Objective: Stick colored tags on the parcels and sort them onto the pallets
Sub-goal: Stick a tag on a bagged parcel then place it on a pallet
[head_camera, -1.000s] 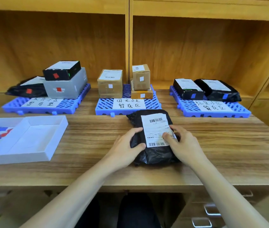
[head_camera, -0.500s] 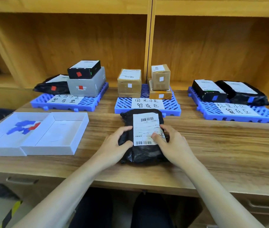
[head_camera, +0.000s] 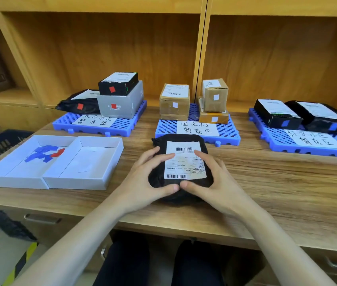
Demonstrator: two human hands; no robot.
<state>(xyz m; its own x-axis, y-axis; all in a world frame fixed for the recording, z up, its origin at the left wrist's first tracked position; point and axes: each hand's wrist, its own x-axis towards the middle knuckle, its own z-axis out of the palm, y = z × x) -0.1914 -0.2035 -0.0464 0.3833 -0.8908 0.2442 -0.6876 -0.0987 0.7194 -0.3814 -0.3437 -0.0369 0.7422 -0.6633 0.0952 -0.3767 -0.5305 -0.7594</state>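
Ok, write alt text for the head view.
Both hands, left hand and right hand, hold a black parcel with a white shipping label on a wooden desk. Behind stand three blue pallets of tagged parcels; a white tray at left holds blue and red tags.

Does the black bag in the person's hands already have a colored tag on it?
No, the black bag shows only its white shipping label.

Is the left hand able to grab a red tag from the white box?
Probably yes: the left hand holds the black bag parcel, but nothing blocks the open white cardboard box with the red tag.
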